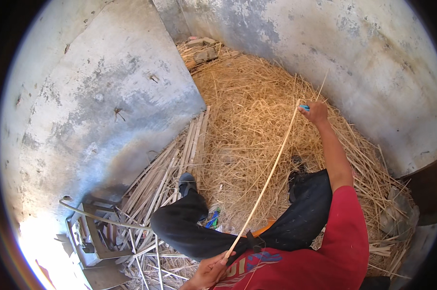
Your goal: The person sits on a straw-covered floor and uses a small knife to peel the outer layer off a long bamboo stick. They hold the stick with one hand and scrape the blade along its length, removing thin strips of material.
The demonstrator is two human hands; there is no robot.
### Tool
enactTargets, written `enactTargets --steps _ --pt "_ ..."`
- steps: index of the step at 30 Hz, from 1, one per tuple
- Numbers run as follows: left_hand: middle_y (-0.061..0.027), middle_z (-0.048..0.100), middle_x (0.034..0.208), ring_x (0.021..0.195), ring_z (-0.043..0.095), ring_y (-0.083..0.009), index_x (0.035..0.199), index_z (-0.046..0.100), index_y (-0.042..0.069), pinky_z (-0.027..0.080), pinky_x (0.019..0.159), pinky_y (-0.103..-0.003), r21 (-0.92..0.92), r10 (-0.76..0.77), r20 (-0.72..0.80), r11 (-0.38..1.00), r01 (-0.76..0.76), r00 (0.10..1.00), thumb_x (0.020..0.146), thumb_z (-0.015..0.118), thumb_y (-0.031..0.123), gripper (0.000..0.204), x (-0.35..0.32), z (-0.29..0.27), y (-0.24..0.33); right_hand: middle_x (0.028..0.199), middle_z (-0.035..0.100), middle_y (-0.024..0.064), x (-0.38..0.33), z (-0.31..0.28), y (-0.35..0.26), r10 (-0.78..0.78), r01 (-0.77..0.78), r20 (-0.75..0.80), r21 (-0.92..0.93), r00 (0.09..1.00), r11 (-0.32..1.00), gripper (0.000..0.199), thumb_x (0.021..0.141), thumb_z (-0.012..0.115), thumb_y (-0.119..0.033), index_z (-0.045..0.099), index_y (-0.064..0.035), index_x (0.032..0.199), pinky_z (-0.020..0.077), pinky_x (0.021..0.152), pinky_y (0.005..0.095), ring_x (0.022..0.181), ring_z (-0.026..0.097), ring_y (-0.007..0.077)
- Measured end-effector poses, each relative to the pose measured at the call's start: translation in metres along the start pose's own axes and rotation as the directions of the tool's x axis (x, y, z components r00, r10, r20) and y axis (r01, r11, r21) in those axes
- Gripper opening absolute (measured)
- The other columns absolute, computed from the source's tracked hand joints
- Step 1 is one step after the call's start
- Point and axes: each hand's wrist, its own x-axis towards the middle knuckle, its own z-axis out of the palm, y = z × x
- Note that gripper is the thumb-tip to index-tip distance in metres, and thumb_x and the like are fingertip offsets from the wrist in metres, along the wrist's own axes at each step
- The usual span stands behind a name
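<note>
Both hands (210, 271) hold a cane strip (267, 181) over walled-in straw (247, 121).

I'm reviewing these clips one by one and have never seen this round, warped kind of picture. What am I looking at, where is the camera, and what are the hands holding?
There is no machine here. A person wears a wide fisheye camera on the head, looking down, so the straight walls bend near the rim. The person sits on the ground, legs in dark trousers stretched out. The left hand, close to the body, grips one end of a long thin pale strip, seemingly split cane. The right hand, stretched forward, grips its far end together with something small and blue. Ahead lies a heap of straw; to the left, a bundle of similar split sticks lies by the wall.
</note>
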Motion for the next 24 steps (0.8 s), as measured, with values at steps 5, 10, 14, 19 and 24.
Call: enactTargets --steps 5,10,14,19,24 --pt "0.0057 0.032 0.056 0.046 0.026 -0.0044 0.138 0.04 -0.003 0.022 0.046 -0.023 -0.015 -0.003 0.001 1.0 0.003 1.0 0.104 0.039 0.022 0.042 -0.014 -0.004 0.001 0.044 0.044 0.008 -0.011 0.009 0.002 -0.088 0.09 -0.076 0.023 0.993 0.996 0.083 0.076 0.029 -0.087 0.045 -0.0106 0.05 0.0374 0.038 0.0386 0.04 0.049 0.0246" --pt "0.0049 0.033 0.055 0.046 0.028 -0.0048 0.138 0.039 -0.004 0.023 0.046 -0.023 -0.01 0.051 0.037 0.999 -0.05 0.998 0.103 0.039 0.021 0.042 -0.022 -0.018 -0.002 0.044 0.041 0.0058 -0.01 0.001 -0.004 -0.076 0.078 -0.025 0.114 0.997 0.99 0.081 0.076 0.03 -0.087 0.045 -0.011 0.052 0.0334 0.036 0.0359 0.038 0.044 0.0212" --pt "0.0042 0.034 0.055 0.046 0.029 -0.0052 0.138 0.039 -0.003 0.025 0.046 -0.024 0.039 0.106 0.051 0.993 -0.108 0.993 0.103 0.039 0.021 0.042 -0.007 -0.028 -0.011 0.044 0.034 -0.0015 0.003 -0.022 -0.054 0.172 -0.61 0.676 0.489 0.717 0.624 0.076 0.08 0.027 -0.085 0.033 -0.015 0.051 0.0254 0.034 0.0306 0.036 0.033 0.0132" --pt "0.0037 0.037 0.056 0.046 0.035 -0.0042 0.137 0.04 -0.001 0.029 0.046 -0.021 -0.079 0.153 0.036 0.986 -0.15 0.988 0.103 0.039 0.02 0.04 0.006 -0.021 -0.021 0.041 0.023 -0.0041 0.004 -0.05 -0.103 -0.135 -0.874 0.872 0.439 0.47 -0.209 0.073 0.083 0.018 -0.082 0.025 -0.0171 0.052 0.0174 0.033 0.0274 0.033 0.02 0.0096" --pt "0.0036 0.035 0.053 0.042 0.032 -0.0059 0.135 0.042 -0.002 0.029 0.045 -0.024 -0.107 0.249 -0.12 0.959 -0.262 0.961 0.103 0.042 0.023 0.041 0.019 -0.027 -0.009 0.045 0.03 -0.0015 0.0 -0.061 -0.131 0.001 -0.73 0.745 0.655 0.668 0.194 0.075 0.086 0.026 -0.078 0.034 -0.0125 0.051 0.0283 0.038 0.032 0.038 0.03 0.0141"
